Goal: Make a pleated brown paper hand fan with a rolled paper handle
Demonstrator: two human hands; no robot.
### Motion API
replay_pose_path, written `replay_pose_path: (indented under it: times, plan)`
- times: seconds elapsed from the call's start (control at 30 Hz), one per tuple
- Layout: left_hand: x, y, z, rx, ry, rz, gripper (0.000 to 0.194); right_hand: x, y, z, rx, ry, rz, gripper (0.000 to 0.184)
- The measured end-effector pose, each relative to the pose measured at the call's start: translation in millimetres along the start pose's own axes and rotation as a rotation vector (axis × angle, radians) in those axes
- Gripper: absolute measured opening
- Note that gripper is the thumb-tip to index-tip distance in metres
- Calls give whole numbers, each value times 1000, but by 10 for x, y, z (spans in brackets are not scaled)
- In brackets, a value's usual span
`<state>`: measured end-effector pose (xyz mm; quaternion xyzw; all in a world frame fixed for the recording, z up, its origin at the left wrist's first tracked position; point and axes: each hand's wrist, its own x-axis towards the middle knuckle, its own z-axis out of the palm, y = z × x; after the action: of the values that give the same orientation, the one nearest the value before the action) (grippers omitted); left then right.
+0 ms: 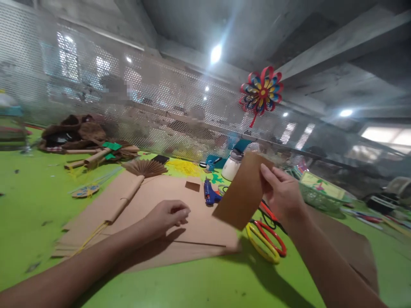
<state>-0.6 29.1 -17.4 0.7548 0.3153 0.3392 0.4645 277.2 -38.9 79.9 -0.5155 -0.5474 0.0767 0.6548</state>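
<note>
My right hand (284,192) pinches a rectangular piece of brown kraft paper (242,194) by its upper right edge, holding it tilted above the table. My left hand (170,218) hovers over large stacked brown paper sheets (199,231), its fingers curled together with nothing visible in them. Beyond that hand lie a small brown paper piece (192,186) and a blue glue gun (210,192). Scissors with yellow and red handles (266,241) rest beneath the held paper, which hides part of them. A rolled paper tube with yellow string (126,201) sits on the sheets, left of my left hand.
On the green table (28,205) are a folded paper fan (146,168), yellow shredded strands (184,167), a white bottle (231,166) and a green basket (321,194). A brown bag (75,132) lies back left. A colourful paper flower (262,92) hangs before a perforated screen (167,107).
</note>
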Motion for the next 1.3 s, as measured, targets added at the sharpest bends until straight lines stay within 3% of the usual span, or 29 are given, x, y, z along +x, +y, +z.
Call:
replay_pose_path:
  times: [0.07, 0.13, 0.33, 0.47, 0.67, 0.77, 0.9, 0.97, 1.03, 1.17, 1.3]
  plan:
    - [-41, -6, 8, -363, -30, -86, 32, -138, -154, 186, 262, -105, 142, 31]
    - [-48, -14, -24, -592, -77, -146, 40, -226, -207, 361, 345, -167, 222, 31]
    - [7, 105, -154, -735, -209, -214, 53, -318, -27, 733, 230, -265, 232, 36]
    - [-15, 235, -137, -633, -275, -92, 36, -281, -1, 871, 71, -379, 143, 33]
    - [68, 173, -187, -514, -35, -5, 26, -299, -74, 920, -73, -667, 80, 25]
    - [116, 146, -261, -503, 40, 23, 30, -350, -22, 821, -120, -662, 2, 27]
    - [136, 198, -440, -474, 135, 73, 40, -424, 112, 681, -261, -593, -205, 19]
    - [127, 255, -544, -398, 259, 199, 48, -486, 176, 643, -329, -619, -311, 18]
    - [100, 323, -600, -220, 269, 315, 47, -570, 234, 625, -381, -685, -393, 18]
    - [-11, 413, -440, 385, -3, 405, 29, -755, 355, 610, -569, -809, -585, 22]
    - [-141, 364, -147, 677, -281, 496, 12, -898, 469, 605, -690, -843, -672, 20]
